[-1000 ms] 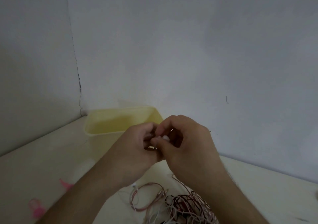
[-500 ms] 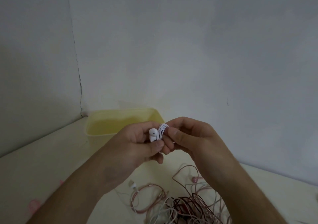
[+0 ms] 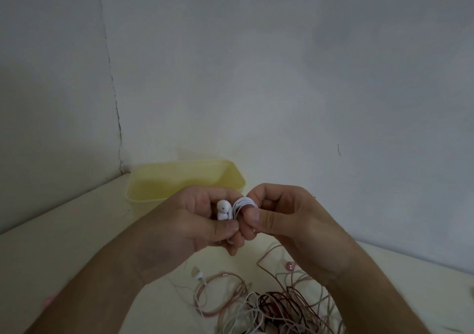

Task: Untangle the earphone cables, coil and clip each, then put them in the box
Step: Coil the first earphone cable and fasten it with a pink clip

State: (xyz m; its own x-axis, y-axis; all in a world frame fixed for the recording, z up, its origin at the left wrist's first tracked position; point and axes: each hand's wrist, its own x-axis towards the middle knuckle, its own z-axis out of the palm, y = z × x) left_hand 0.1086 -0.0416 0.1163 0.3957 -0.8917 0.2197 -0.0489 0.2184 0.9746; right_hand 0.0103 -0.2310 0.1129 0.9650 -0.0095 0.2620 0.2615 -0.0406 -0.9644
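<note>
Two hands meet above the middle of the bench (image 3: 64, 244), both holding one white earphone set. Left hand (image 3: 195, 220) has fingers curled, thumb pressed down just under the white earbuds (image 3: 222, 209), which stick up out of its grip. Right hand (image 3: 279, 218) pinches the coiled white cable (image 3: 242, 205) between thumb and curled fingers; the coil loops over its fingertip, touching the earbuds' side. Fingertips of the two hands touch each other below the coil. Yellow box (image 3: 184, 182) sits open toward the far left corner of the bench, against the wall, just behind the left hand; what is inside it cannot be made out. Tangled pile of cables (image 3: 277, 305), pink, dark red and white, lies at the near edge of the bench under the right forearm. Pink cable loop (image 3: 218, 295) lies at the left side of the pile, with a loose white earbud (image 3: 197, 273) beside it. Pink earbud (image 3: 290, 266) shows just by the right wrist. Pink blurry object (image 3: 48, 301) near the left forearm, can't tell what.
</note>
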